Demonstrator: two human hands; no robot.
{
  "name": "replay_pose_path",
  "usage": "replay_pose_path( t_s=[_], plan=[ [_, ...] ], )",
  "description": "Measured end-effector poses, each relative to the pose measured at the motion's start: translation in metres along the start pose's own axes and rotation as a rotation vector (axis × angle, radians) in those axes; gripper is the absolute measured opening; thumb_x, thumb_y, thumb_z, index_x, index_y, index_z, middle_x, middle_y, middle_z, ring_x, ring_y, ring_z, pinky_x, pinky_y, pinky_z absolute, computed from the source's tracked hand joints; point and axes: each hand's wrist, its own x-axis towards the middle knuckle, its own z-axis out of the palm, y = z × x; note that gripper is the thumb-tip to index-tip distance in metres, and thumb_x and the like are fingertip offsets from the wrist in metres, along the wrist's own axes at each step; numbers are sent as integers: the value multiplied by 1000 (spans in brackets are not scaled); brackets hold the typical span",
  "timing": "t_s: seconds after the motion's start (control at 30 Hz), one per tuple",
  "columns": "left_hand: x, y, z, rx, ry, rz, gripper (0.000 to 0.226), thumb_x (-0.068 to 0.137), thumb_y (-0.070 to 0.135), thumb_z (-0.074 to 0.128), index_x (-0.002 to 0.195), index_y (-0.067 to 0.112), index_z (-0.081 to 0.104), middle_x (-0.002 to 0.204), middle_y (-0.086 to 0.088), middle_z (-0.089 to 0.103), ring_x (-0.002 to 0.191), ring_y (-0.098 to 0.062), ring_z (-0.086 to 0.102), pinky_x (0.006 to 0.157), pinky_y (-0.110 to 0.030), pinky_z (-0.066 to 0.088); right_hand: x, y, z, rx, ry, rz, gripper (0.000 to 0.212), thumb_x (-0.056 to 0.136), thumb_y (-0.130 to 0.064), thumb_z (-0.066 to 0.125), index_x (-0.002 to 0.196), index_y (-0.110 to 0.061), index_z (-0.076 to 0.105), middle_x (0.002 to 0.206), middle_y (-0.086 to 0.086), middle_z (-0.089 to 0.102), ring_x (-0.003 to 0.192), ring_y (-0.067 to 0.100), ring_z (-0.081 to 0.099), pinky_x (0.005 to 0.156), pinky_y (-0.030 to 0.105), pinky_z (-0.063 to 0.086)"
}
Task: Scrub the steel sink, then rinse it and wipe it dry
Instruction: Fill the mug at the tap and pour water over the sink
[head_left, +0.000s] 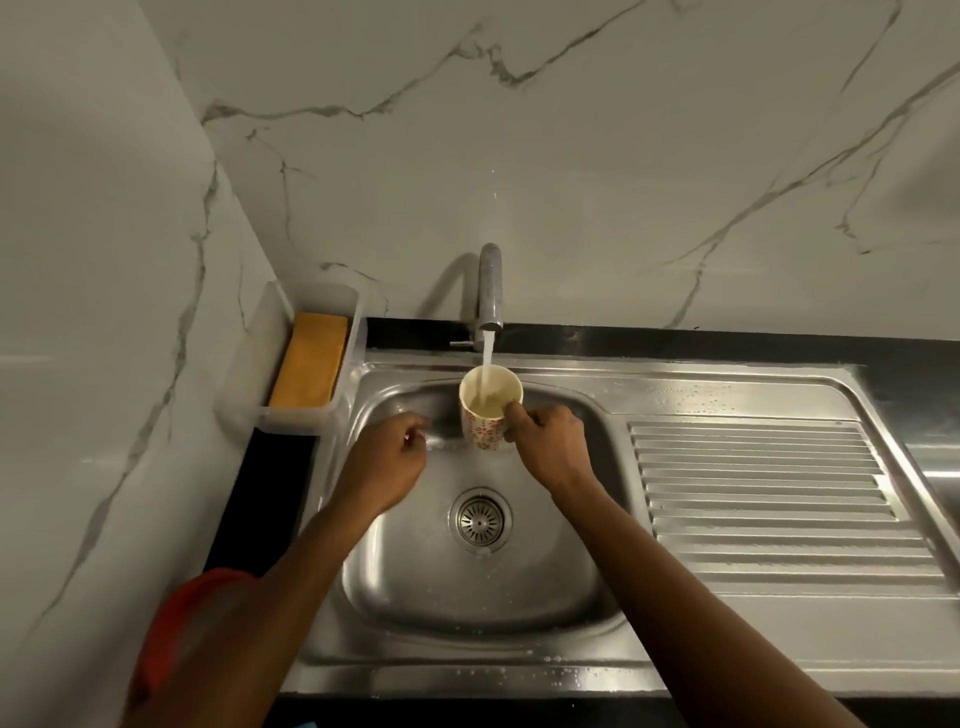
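Two bare forearms reach in from the near edge, a red sleeve (182, 623) on the left one. Beyond them, white grey-veined marble walls (623, 156) rise behind the black tabletop (779, 340), which carries the wet stainless steel sink (483, 587) with its ribbed drainboard (769, 493). A clear plastic caddy (291, 415) holds an orange sponge (309, 366). From the chrome tap (491, 286), water runs into a cream floral mug (488, 405), upright over the basin in the right hand (550, 441) grip. The left hand (389, 457) hovers loosely curled, empty. No writing is legible.
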Motion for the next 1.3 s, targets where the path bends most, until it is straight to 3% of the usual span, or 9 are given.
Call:
replay_pose_path(
  t_s=[0.17,0.33,0.6,0.8,0.93,1.07,1.13,1.3],
  plan=[
    [-43,8,-4,-460,63,-82,26,108,21,54,100,35,75,101,11,79,90,-8,74,92,-45,61,4,-10,-8,10,8,10,54,98,-49,57,86,0,76,82,14,77,82,36,73,78,48,62],
    [-62,26,-14,-627,122,-57,26,109,21,54,101,31,76,100,10,81,91,-7,76,91,-41,61,0,-24,-14,11,20,5,50,100,-46,56,80,-5,77,76,10,76,78,31,73,70,37,59],
    [-73,40,-26,-675,143,-7,22,109,23,55,111,20,77,102,9,81,95,-4,75,91,-34,60,-3,-40,-22,29,27,-17,49,102,-45,55,84,-5,79,81,8,77,79,27,73,63,26,51],
    [-81,37,-28,-646,123,4,20,108,26,58,101,32,76,99,14,81,95,-4,75,95,-40,61,-8,-45,-23,39,17,-23,44,103,-44,56,81,-12,77,84,4,78,78,20,73,68,27,55],
    [-83,39,-29,-645,117,6,19,98,44,60,99,35,76,98,15,80,94,-5,75,94,-43,61,-7,-45,-22,30,23,-16,44,103,-44,56,81,-12,78,84,3,78,76,16,73,66,25,55],
    [-83,38,-29,-609,106,6,17,106,31,61,102,33,77,99,16,80,97,-5,74,97,-47,60,-7,-45,-20,18,24,-6,45,103,-42,56,87,-8,80,85,3,78,76,16,72,61,21,49],
    [-85,39,-30,-619,99,2,17,102,41,61,100,35,77,98,15,80,95,-6,75,96,-49,60,-7,-45,-20,18,24,-9,44,102,-42,57,86,-8,80,85,4,78,75,15,72,62,22,50],
    [-87,41,-32,-632,92,21,42,81,68,53,95,37,77,94,9,80,91,-13,75,92,-52,61,-7,-46,-19,19,16,-1,43,103,-43,57,86,-10,79,85,2,77,72,11,70,60,21,48]
  ],
)
